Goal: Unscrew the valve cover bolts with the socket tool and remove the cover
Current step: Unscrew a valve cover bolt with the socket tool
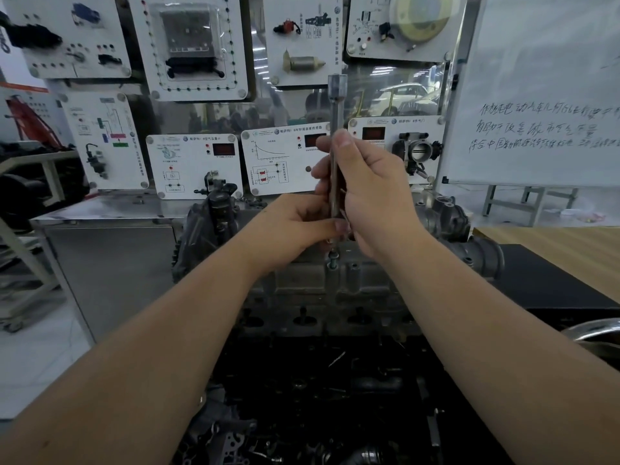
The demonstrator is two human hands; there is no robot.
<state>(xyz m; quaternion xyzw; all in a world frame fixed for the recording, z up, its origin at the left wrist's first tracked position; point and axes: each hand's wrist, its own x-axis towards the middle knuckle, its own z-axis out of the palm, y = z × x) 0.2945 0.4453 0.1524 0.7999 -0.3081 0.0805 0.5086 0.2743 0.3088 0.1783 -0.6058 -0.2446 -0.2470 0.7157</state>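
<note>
A long steel socket tool (334, 105) stands upright over the engine, its square head at the top. My right hand (372, 196) grips its shaft with fingers and thumb curled round it. My left hand (295, 226) pinches the shaft's lower end just above a bolt (333, 261) that sticks up from the grey valve cover (302, 290). The tool's tip is hidden behind my fingers, so I cannot tell whether it sits on the bolt.
Training panels (194, 166) with gauges and wiring stand behind the engine. A whiteboard (536, 95) with handwriting is at the right, above a wooden table (553, 239). A metal cabinet (110, 263) is at the left. Dark engine parts (318, 397) crowd the foreground.
</note>
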